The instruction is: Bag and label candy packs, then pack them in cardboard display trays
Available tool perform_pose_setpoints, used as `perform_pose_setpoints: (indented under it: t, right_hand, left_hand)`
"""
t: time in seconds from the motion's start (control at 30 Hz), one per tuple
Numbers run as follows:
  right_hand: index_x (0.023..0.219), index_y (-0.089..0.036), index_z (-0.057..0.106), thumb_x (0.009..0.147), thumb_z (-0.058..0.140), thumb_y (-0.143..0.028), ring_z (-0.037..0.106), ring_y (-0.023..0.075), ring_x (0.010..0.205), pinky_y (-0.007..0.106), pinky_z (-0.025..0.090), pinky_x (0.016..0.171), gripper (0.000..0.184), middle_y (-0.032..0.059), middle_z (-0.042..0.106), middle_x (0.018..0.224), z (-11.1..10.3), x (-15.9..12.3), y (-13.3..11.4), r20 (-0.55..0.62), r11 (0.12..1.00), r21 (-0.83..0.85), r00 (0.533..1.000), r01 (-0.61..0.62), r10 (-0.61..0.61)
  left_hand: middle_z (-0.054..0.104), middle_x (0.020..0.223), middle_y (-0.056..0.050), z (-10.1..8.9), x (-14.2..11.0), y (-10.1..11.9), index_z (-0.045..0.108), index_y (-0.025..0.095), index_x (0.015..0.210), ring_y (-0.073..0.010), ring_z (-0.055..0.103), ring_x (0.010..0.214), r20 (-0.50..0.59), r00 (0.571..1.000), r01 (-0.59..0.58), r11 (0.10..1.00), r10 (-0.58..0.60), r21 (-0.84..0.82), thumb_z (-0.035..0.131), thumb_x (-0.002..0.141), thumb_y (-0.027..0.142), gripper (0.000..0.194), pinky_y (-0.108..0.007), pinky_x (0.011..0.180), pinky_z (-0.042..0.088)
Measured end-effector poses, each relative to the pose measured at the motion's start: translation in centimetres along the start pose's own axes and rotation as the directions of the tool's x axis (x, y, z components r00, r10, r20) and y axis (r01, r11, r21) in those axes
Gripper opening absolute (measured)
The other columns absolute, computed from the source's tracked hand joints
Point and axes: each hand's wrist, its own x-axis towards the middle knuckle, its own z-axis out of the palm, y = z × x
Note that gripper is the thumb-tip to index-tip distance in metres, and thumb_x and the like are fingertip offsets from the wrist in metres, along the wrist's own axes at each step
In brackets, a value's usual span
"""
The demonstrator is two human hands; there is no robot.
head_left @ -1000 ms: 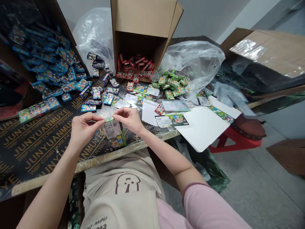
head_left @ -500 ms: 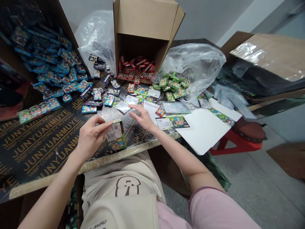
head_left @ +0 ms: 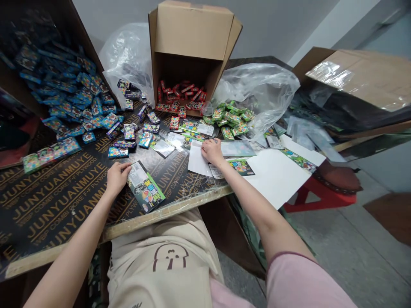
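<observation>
My left hand point(head_left: 118, 177) pinches the upper left edge of a printed packaging card point(head_left: 146, 188), black with a green side, colourful pictures and a pale label. The card lies at a slant near the table's front edge. My right hand point(head_left: 212, 152) is closed at a white sheet point(head_left: 196, 161) and the left end of a clear plastic piece point(head_left: 238, 148); what its fingers grip is hidden. Between the hands and the boxes lie another printed card point(head_left: 162, 145) and several small blue and purple boxes, among them a blue box point(head_left: 145, 140).
Small blue boxes point(head_left: 73, 98) spill from a carton at left. A cardboard carton point(head_left: 192, 36) holds red boxes point(head_left: 184, 92). Green packets point(head_left: 233, 117) lie beside a clear bag point(head_left: 263, 90). White sheets point(head_left: 272, 171) overhang the table edge above a red stool point(head_left: 321, 196).
My right hand has moved right and closed, covering the place where a small red box lay. My left hand has shifted slightly left, and its card has tipped flatter.
</observation>
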Motion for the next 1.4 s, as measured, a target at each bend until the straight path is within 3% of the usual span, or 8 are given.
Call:
perform_pose_setpoints:
  t: [0.17,0.37,0.6,1.0,1.13,1.4]
  right_hand:
    - [0.108,-0.017,0.065,0.09,0.041,-0.026,0.06,0.0226,0.093,0.035,0.041,0.084,0.032,0.0097,0.07,0.108,1.1,3.0,0.5,0.003,0.984,0.125,0.992,-0.127,0.127]
    - [0.083,-0.015,0.07,0.07,0.066,-0.024,0.058,0.0178,0.07,0.029,0.036,0.069,0.016,0.0044,0.069,0.075,2.2,5.8,1.1,0.124,0.953,0.169,0.964,-0.252,0.233]
    - [0.073,-0.015,0.069,0.068,0.067,-0.023,0.056,0.0168,0.072,0.031,0.027,0.076,0.01,0.002,0.067,0.068,2.0,5.8,0.6,0.219,0.959,0.209,0.965,-0.19,0.143]
    - [0.078,-0.015,0.066,0.072,0.06,-0.018,0.054,0.0251,0.092,0.036,0.026,0.083,0.009,0.0075,0.07,0.083,1.6,4.5,-0.3,0.171,0.976,0.199,0.984,-0.085,0.051]
    - [0.085,-0.017,0.069,0.071,0.062,-0.019,0.057,0.0231,0.086,0.035,0.027,0.081,0.016,0.0059,0.07,0.08,1.5,4.9,0.0,0.219,0.977,0.202,0.975,-0.072,0.027]
    - [0.076,-0.015,0.068,0.071,0.063,-0.018,0.058,0.0203,0.079,0.034,0.028,0.081,0.008,0.0045,0.071,0.078,1.7,4.9,0.0,0.259,0.977,0.204,0.966,-0.062,0.007]
  left_hand:
    - [0.058,0.076,-0.004,0.1,0.0,-0.3,0.076,0.017,0.093,-0.0202,0.058,0.073,-0.003,0.998,0.057,0.997,-0.057,-0.057,0.055,0.074,0.04,0.037,-0.031,0.075,0.045]
    - [0.059,0.077,-0.004,0.1,0.2,-0.3,0.076,0.019,0.095,-0.0201,0.058,0.076,0.032,0.996,0.082,0.991,-0.079,-0.103,0.056,0.074,0.04,0.036,-0.031,0.077,0.045]
    - [0.059,0.078,-0.004,0.1,0.1,-0.3,0.076,0.017,0.095,-0.0196,0.057,0.074,0.019,0.996,0.086,0.989,-0.084,-0.12,0.056,0.074,0.039,0.037,-0.032,0.077,0.044]
    - [0.056,0.075,-0.003,0.2,0.1,-0.4,0.076,0.017,0.095,-0.0192,0.056,0.072,0.019,0.998,0.067,0.991,-0.065,-0.119,0.056,0.074,0.039,0.037,-0.031,0.073,0.043]
    - [0.056,0.074,-0.004,0.2,0.1,-0.5,0.076,0.016,0.097,-0.0196,0.055,0.072,0.017,0.998,0.059,0.99,-0.058,-0.124,0.055,0.074,0.041,0.04,-0.032,0.072,0.042]
    - [0.057,0.076,-0.004,0.3,0.1,-0.7,0.076,0.016,0.097,-0.0196,0.056,0.074,0.018,0.998,0.058,0.991,-0.056,-0.119,0.055,0.075,0.041,0.04,-0.031,0.074,0.043]
